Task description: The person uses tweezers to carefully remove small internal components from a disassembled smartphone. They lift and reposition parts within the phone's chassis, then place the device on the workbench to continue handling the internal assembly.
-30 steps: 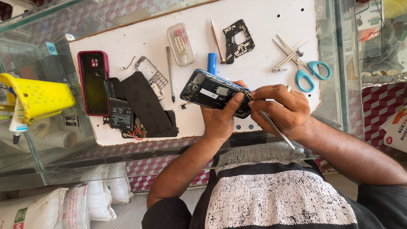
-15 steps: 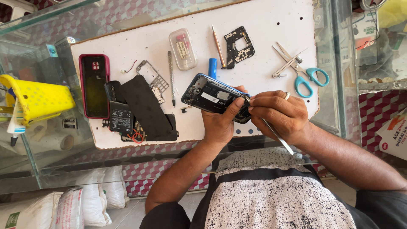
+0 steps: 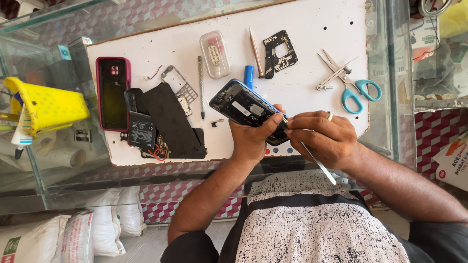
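In the head view, my left hand [image 3: 253,139] is curled tight around an open phone body [image 3: 246,109], holding it up just above the near edge of the white board [image 3: 312,29]. My right hand [image 3: 324,139] is closed in a pinch on a thin metal tool [image 3: 317,160], and the tip sits at the phone's near corner, touching it as far as I can tell. To do this bit well, I think I should keep the phone steady, press softly, and move the tip slowly so it does not slip onto the small parts inside. Now the things around the white board. On its far side lies a small clear case [image 3: 215,54] with a red and white label inside. On its left part lies a red phone shell [image 3: 112,92], and next to that a black battery [image 3: 142,130] with a white label full of tiny print. On its right part lie blue-handled scissors [image 3: 353,87]. Left of the board sits a yellow basket [image 3: 46,104]. Below the board, on the floor side, stand white sacks [image 3: 73,234], one with a green mark. Far right of the board is a white packet [image 3: 453,163] with red print.
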